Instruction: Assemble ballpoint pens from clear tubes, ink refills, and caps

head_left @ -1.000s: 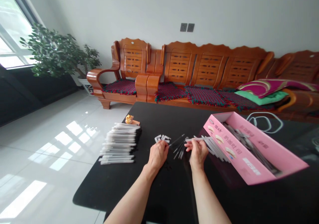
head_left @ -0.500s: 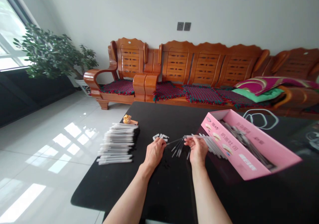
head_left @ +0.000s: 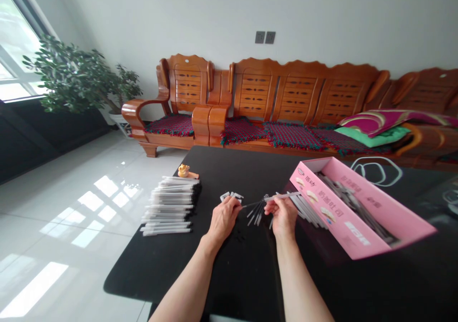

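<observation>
My left hand (head_left: 224,217) pinches the outer end of a thin pen refill (head_left: 252,203). The refill's other end meets the tip end of a whitish pen barrel (head_left: 286,195); whether it is inside cannot be made out. My right hand (head_left: 282,214) holds that barrel nearly level between thumb and fingers. Below and between the hands, several loose refills (head_left: 255,215) lie fanned on the black table (head_left: 246,279). White pen caps (head_left: 229,195) lie just beyond my left hand. More barrels (head_left: 309,212) rest right of my right hand, partly hidden by it.
A stack of white pens with black ends (head_left: 168,206) lies at the table's left edge, beside a small yellow figurine (head_left: 184,171). On the right stands a pink box (head_left: 327,207) holding dark grey pieces. Small black parts (head_left: 239,236) lie near my left wrist. A wooden sofa (head_left: 257,88) stands behind.
My left hand has shifted slightly right, towards the barrel, and less of the refill shows between the hands. My right hand has barely moved.
</observation>
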Tool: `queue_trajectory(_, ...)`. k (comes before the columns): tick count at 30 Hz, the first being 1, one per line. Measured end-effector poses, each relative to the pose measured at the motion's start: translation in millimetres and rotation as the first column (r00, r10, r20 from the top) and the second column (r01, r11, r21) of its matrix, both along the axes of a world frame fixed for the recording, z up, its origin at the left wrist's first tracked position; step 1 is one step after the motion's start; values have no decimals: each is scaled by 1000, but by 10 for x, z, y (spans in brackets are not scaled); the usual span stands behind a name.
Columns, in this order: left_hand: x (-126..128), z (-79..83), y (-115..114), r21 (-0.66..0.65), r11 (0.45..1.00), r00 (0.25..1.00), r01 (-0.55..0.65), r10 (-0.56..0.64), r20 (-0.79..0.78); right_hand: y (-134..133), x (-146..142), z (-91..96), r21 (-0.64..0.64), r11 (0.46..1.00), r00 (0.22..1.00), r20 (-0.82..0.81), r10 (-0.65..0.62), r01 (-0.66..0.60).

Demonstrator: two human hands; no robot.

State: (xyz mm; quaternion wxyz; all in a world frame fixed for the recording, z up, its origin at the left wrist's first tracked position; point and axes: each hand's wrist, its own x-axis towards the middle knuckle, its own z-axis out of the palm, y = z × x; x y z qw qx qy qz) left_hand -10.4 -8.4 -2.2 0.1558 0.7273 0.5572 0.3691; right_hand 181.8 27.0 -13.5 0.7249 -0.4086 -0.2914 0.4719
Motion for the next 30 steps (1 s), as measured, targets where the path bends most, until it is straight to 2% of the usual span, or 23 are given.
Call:
queue_trajectory(4, 63, 18, -11, 43, 998, 991, 37, -42, 125, -59, -91, 19, -31, 989, 989, 12, 144, -144)
queue_trajectory(6, 102, 22, -17, 45, 997, 968, 64, -73, 242, -95, -148, 29, -54, 957, 958, 16, 286, -285)
queue_trajectory(8, 124, 28, -23, 31, 993, 922, 113, -116, 368, -115, -180, 36, -65, 903, 905, -20, 425, -425)
queue_trajectory(9, 123, 33, -24, 33, 992, 899, 126, -128, 419, -115, -179, 39, -61, 883, 885, -62, 462, -465)
queue_trajectory(11, 97, 45, -21, 58, 995, 882, 87, -104, 459, -97, -139, 42, -31, 888, 876, -187, 445, -458)
queue_trajectory(13, 44, 59, -14, 80, 997, 912, 6, -38, 409, -65, -62, 43, 5, 924, 874, -322, 364, -382)
queue_trajectory(15, -17, 69, -7, 63, 998, 954, -12, -8, 301, -37, 18, 44, 39, 945, 854, -416, 311, -324)
queue_trajectory(18, -108, 84, -14, -38, 988, 983, 149, -144, 116, -20, 86, 42, 71, 952, 832, -471, 294, -296)
queue_trajectory(21, -200, 108, -33, -144, 940, 951, 308, -310, 10, -27, 80, 41, 74, 951, 831, -470, 299, -300)
queue_trajectory(25, -286, 135, -41, -219, 912, 930, 348, -365, -45, -36, 46, 56, 67, 953, 833, -471, 290, -294)
queue_trajectory(30, -235, 118, -46, -236, 884, 900, 403, -430, -74, -41, 44, 73, 52, 956, 833, -477, 278, -290)
